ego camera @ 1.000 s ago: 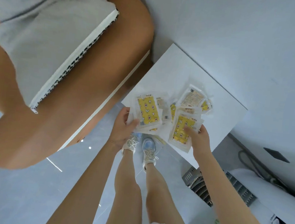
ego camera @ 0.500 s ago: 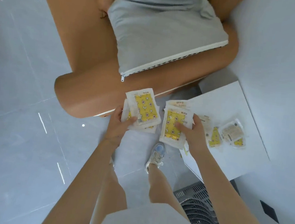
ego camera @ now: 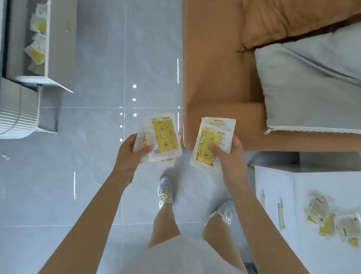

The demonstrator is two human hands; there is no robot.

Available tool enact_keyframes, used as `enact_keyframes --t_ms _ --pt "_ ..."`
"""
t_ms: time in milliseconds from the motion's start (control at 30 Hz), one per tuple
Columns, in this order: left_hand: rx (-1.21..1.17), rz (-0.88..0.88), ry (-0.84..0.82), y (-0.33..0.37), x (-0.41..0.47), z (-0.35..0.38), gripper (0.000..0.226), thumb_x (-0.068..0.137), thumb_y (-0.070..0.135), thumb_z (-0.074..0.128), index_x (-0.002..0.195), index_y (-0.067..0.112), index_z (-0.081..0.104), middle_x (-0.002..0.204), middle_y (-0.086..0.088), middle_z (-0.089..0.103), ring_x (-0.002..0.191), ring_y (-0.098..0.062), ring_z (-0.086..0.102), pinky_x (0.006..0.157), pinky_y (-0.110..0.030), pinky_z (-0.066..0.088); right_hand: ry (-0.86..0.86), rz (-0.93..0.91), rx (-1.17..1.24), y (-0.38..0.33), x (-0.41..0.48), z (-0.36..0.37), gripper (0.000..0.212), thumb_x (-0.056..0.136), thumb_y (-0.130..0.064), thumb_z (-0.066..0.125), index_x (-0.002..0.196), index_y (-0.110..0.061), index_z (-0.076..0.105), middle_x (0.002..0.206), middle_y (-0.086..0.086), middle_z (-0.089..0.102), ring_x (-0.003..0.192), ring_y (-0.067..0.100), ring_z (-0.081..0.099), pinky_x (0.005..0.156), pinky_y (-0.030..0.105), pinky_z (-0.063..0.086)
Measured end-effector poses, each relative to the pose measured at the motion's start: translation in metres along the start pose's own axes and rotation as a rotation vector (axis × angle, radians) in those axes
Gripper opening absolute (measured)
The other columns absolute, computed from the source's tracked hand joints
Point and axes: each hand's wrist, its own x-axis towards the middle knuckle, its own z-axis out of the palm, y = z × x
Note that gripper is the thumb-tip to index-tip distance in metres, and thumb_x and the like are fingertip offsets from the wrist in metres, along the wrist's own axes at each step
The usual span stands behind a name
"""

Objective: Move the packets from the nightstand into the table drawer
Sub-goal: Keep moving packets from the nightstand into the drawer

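Yellow star-printed packet stack [ego camera: 164, 135] gripped thumb-on-top in the left hand [ego camera: 130, 152], second stack [ego camera: 207, 137] likewise in the right hand [ego camera: 231, 157], both held flat for carrying to the open, part-filled table drawer [ego camera: 61, 39] at ten o'clock; leftover packets [ego camera: 319, 210] on nightstand [ego camera: 334, 185], four o'clock.

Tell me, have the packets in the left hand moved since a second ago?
Yes. The packets were at the nightstand edge; now the left hand holds them over the floor, nearer the drawer.

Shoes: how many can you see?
2. The left shoe is on the floor below the left hand; the right shoe is beside the white nightstand. None seems hidden.
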Motion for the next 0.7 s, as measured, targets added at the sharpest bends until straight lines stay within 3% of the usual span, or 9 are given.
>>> enact_keyframes --t_ms 100,167,233,400,533,700 --pt "-0.046 0.005 0.068 0.012 0.005 -0.048 0.028 0.084 0.006 0.067 0.109 0.016 0.063 0.111 -0.008 0.068 0.103 -0.028 0.065 0.086 -0.044 0.052 -0.053 -0.001 -0.033 -0.009 0.000 0.058 0.039 0.078 0.005 0.071 0.105 -0.020 0.057 0.102 0.003 0.069 0.087 0.016 0.069 0.070 0.027 0.058" --pt "-0.082 0.018 0.114 0.018 0.007 -0.073 0.029 0.084 0.007 0.067 0.112 0.014 0.062 0.109 -0.007 0.068 0.098 -0.023 0.066 0.078 -0.036 0.053 -0.102 -0.007 -0.066 -0.017 0.002 0.091 0.040 0.078 0.005 0.071 0.105 -0.020 0.057 0.101 0.001 0.069 0.085 0.014 0.069 0.067 0.024 0.057" --pt "-0.127 0.023 0.158 0.023 0.009 -0.095 0.026 0.085 0.006 0.065 0.109 0.015 0.062 0.103 -0.002 0.068 0.091 -0.017 0.066 0.071 -0.027 0.052 -0.142 0.009 -0.081 -0.024 0.006 0.118 0.041 0.078 0.004 0.071 0.109 -0.020 0.056 0.103 0.002 0.070 0.089 0.018 0.069 0.072 0.030 0.058" --pt "-0.261 -0.017 0.243 0.026 0.025 -0.139 0.025 0.086 0.002 0.063 0.108 0.014 0.062 0.098 0.000 0.069 0.088 -0.017 0.068 0.070 -0.025 0.055 -0.250 0.044 -0.077 -0.044 0.028 0.180 0.045 0.077 0.002 0.073 0.116 -0.013 0.058 0.110 0.011 0.070 0.100 0.032 0.068 0.080 0.047 0.057" --pt "-0.341 -0.047 0.306 0.035 0.048 -0.164 0.030 0.086 0.002 0.063 0.115 0.009 0.059 0.101 -0.003 0.070 0.091 -0.018 0.069 0.071 -0.025 0.056 -0.294 0.010 -0.192 -0.063 0.056 0.228 0.042 0.080 0.003 0.071 0.118 -0.011 0.057 0.107 0.007 0.070 0.096 0.025 0.070 0.083 0.044 0.057" --pt "-0.440 -0.064 0.385 0.070 0.082 -0.183 0.024 0.086 0.002 0.062 0.107 0.015 0.063 0.100 -0.002 0.070 0.092 -0.020 0.068 0.075 -0.029 0.057 -0.311 0.032 -0.272 -0.099 0.092 0.277 0.050 0.080 -0.001 0.072 0.125 -0.013 0.053 0.108 0.003 0.069 0.094 0.018 0.070 0.079 0.034 0.059"
